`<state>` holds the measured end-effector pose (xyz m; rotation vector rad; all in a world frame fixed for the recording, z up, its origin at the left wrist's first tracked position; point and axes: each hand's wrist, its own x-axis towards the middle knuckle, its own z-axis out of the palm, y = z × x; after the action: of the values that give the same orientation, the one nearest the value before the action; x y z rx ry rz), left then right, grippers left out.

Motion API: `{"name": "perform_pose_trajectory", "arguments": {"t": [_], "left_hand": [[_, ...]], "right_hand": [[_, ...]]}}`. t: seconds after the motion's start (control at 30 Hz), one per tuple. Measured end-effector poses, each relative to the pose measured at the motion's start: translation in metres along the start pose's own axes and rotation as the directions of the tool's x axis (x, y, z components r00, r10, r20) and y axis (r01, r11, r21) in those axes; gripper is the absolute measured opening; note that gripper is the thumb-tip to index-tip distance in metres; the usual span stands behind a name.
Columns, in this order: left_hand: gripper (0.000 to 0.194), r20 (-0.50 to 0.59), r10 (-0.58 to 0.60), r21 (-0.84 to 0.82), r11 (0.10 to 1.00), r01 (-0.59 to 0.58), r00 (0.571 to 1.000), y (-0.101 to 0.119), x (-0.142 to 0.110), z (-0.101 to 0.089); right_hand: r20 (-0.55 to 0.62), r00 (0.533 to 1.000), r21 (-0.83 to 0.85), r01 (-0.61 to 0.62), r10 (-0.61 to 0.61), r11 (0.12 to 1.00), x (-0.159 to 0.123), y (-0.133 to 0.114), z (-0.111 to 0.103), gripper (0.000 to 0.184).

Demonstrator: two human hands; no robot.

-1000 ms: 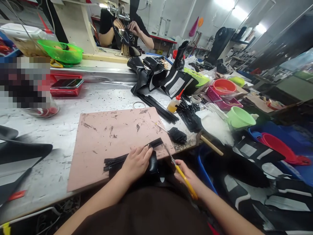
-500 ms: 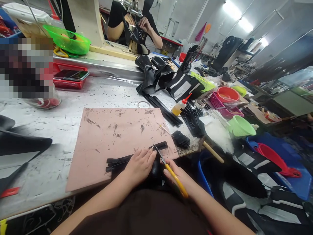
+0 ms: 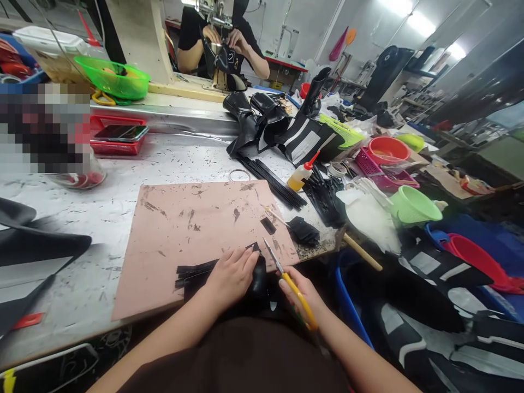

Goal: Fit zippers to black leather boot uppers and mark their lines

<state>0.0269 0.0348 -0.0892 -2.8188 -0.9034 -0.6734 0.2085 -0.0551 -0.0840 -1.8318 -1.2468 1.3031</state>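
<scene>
My left hand [image 3: 231, 275] rests with its fingers together over a black leather piece [image 3: 258, 277], gripping it with the black zipper [image 3: 196, 268] sewn along its upper edge. The zipper's frayed-looking strips stick out to the left of the hand. My right hand [image 3: 301, 292] holds yellow-handled scissors [image 3: 297, 292]. Their blades look closed and point up and left, just right of the leather piece and apart from it. A short cut-off zipper piece [image 3: 268, 225] lies flat on the pink board [image 3: 196, 218], above the scissor tips.
Around the board are black strips [image 3: 272, 183], a glue bottle [image 3: 300, 177], a small black stack [image 3: 303, 231] and a wooden-handled hammer [image 3: 362, 251]. Black boots [image 3: 245, 123] stand behind. Across the table a person [image 3: 227, 46] works at a sewing machine. A blue bin [image 3: 346, 300] sits below right.
The zipper's right end has been cut off and now lies on the board. The scissors have drawn away to the right, off the leather piece. My left hand has shifted slightly left.
</scene>
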Motion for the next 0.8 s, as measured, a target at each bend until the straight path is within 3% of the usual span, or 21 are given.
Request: {"name": "perform_pose_trajectory", "arguments": {"t": [0.07,0.13,0.23,0.33,0.43,0.5,0.57,0.6,0.67,0.73,0.8], "left_hand": [[0.030,-0.001,-0.002,0.005,1.000,0.002,1.000,0.000,0.001,-0.001],[0.030,-0.005,0.000,0.011,1.000,0.000,1.000,-0.001,0.002,-0.002],[0.031,-0.001,-0.004,0.020,1.000,0.004,1.000,0.000,0.004,-0.003],[0.031,-0.006,-0.007,0.027,1.000,0.007,1.000,0.000,0.004,-0.005],[0.033,0.011,-0.018,0.018,1.000,0.018,1.000,0.000,0.004,-0.007],[0.035,0.046,-0.040,-0.001,0.999,0.040,0.998,0.000,0.004,-0.007],[0.039,0.080,-0.063,-0.021,0.998,0.065,0.995,0.000,0.004,-0.007],[0.040,0.091,-0.072,-0.029,0.997,0.075,0.993,0.000,0.004,-0.007],[0.041,0.098,-0.082,-0.034,0.996,0.086,0.992,0.000,0.003,-0.006],[0.040,0.081,-0.083,-0.021,0.996,0.085,0.993,-0.001,0.003,-0.006],[0.037,0.046,-0.084,0.002,0.996,0.084,0.995,-0.002,0.003,-0.006]], "right_hand": [[-0.109,0.994,-0.052,-0.035,0.029,0.998,0.003,0.000,-0.020,0.048],[-0.292,0.956,-0.218,-0.080,0.013,0.973,0.010,-0.005,-0.049,0.051],[-0.520,0.853,-0.554,-0.298,-0.043,0.778,0.028,-0.016,-0.101,0.052],[-0.516,0.855,-0.717,-0.390,-0.063,0.578,0.052,-0.024,-0.146,0.049],[-0.454,0.879,-0.805,-0.336,-0.144,0.489,0.073,-0.029,-0.163,0.040],[-0.431,0.869,-0.839,-0.287,-0.243,0.463,0.082,-0.034,-0.151,0.032],[-0.315,0.851,-0.866,-0.077,-0.420,0.494,0.088,-0.039,-0.122,0.027],[-0.207,0.818,-0.861,0.108,-0.537,0.497,0.091,-0.041,-0.103,0.026],[0.039,0.703,-0.769,0.475,-0.711,0.428,0.096,-0.043,-0.066,0.024],[0.084,0.603,-0.688,0.611,-0.793,0.391,0.102,-0.042,-0.037,0.025],[0.006,0.568,-0.674,0.610,-0.823,0.416,0.106,-0.038,-0.025,0.027]]}}
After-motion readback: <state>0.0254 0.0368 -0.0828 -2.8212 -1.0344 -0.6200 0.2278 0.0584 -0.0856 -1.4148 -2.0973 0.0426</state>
